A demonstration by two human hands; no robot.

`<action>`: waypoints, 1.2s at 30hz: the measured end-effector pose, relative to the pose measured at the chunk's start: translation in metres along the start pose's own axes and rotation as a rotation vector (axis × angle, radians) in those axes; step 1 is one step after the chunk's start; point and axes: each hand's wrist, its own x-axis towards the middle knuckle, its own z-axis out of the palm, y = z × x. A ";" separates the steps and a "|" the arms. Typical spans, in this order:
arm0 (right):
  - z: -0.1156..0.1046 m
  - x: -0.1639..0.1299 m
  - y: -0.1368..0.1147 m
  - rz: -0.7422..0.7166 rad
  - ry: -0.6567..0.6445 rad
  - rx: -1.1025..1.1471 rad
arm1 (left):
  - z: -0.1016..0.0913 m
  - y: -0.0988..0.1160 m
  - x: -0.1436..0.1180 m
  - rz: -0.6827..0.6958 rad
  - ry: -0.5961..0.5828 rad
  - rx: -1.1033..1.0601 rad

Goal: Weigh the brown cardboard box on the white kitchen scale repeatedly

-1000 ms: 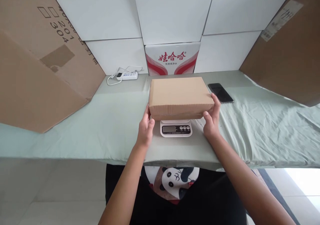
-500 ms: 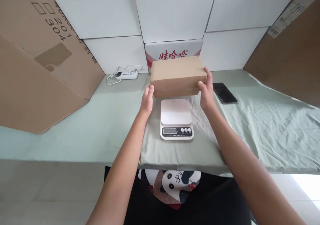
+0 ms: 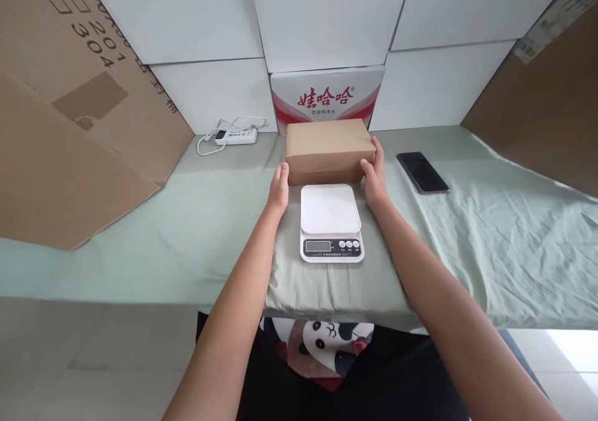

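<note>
A closed brown cardboard box [image 3: 329, 153] is held between my two hands, just behind the scale and in front of the white and red carton. My left hand [image 3: 280, 187] presses on the box's left end, thumb up and its other fingers mostly hidden. My right hand [image 3: 375, 173] grips the right end, with the thumb on the front face and fingers along the side. Directly in front of the box lies a white kitchen scale [image 3: 331, 222]; nothing rests on its platform, and its display looks blank.
A white and red carton [image 3: 324, 91] stands against the white wall. To the left are a white power strip with its cable [image 3: 237, 136] and a big cardboard panel [image 3: 84, 116]. A black phone [image 3: 423, 172] lies right, before another cardboard panel [image 3: 542, 109]. Pale green cloth [image 3: 210, 222] covers the table.
Both hands have lowered the box onto the table behind the scale, and it now sits level. More of the carton's red lettering shows above it.
</note>
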 end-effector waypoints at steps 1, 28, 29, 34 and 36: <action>0.000 0.001 0.003 -0.003 -0.004 -0.002 | 0.000 0.000 0.000 0.001 0.002 0.005; 0.001 0.006 0.015 0.045 -0.032 0.012 | 0.003 0.002 -0.004 0.027 -0.017 0.022; 0.001 0.006 0.014 0.052 -0.022 0.018 | 0.003 0.002 -0.004 0.025 -0.015 0.022; 0.001 0.005 0.010 0.053 -0.007 0.025 | 0.004 0.003 -0.004 0.015 -0.002 0.033; 0.001 0.004 0.009 0.054 -0.009 0.035 | 0.004 0.004 -0.004 0.014 -0.003 0.031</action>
